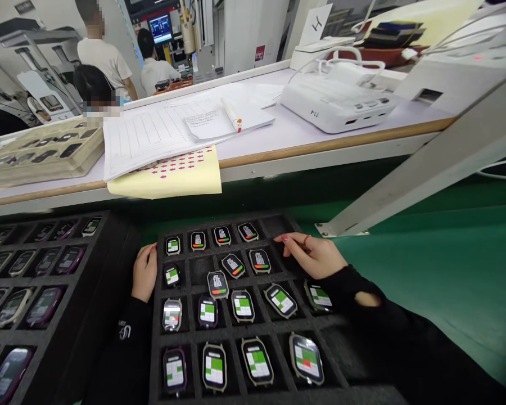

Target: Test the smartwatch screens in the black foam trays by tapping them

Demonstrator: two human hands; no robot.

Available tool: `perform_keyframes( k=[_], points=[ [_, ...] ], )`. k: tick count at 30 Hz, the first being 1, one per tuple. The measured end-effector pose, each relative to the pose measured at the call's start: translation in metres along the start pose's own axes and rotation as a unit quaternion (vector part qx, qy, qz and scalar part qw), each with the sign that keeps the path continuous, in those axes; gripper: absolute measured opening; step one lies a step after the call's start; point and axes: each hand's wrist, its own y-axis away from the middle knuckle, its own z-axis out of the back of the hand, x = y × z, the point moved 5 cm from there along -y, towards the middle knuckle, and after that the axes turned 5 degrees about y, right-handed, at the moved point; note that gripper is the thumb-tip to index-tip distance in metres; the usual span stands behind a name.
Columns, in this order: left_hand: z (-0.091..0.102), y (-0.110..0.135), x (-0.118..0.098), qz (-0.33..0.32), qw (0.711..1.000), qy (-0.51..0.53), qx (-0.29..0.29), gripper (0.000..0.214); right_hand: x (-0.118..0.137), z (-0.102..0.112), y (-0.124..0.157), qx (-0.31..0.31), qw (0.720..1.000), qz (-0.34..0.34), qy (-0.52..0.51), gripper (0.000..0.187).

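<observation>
A black foam tray holds rows of smartwatches with lit screens. Some faces are green and white, like this watch; others are dark with red and green bars, like this one. One watch sits askew across a divider, beside a vacant compartment. My left hand grips the tray's left wall near the back, fingertips at the top edge. At the back right corner, my right hand reaches over the tray with fingers stretched out and nothing visible in them. My right sleeve partly covers the right-hand compartments.
Another foam tray of watches stands at the left. Beyond is a workbench with papers, a pen, a white multi-port device and a beige tray. A slanted metal post rises at right. People are behind the bench.
</observation>
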Motion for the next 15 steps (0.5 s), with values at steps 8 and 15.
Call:
perform_keyframes(
  k=[8, 15],
  points=[
    [-0.0001, -0.0001, 0.0007, 0.010, 1.000, 0.001, 0.001, 0.035, -0.0025, -0.0017, 0.0002, 0.002, 1.000, -0.006, 0.004, 0.041],
    [0.0000, 0.0004, 0.0007, 0.013, 1.000, 0.004, 0.000, 0.035, -0.0003, -0.0004, 0.0000, 0.002, 1.000, -0.008, 0.004, 0.040]
  ],
)
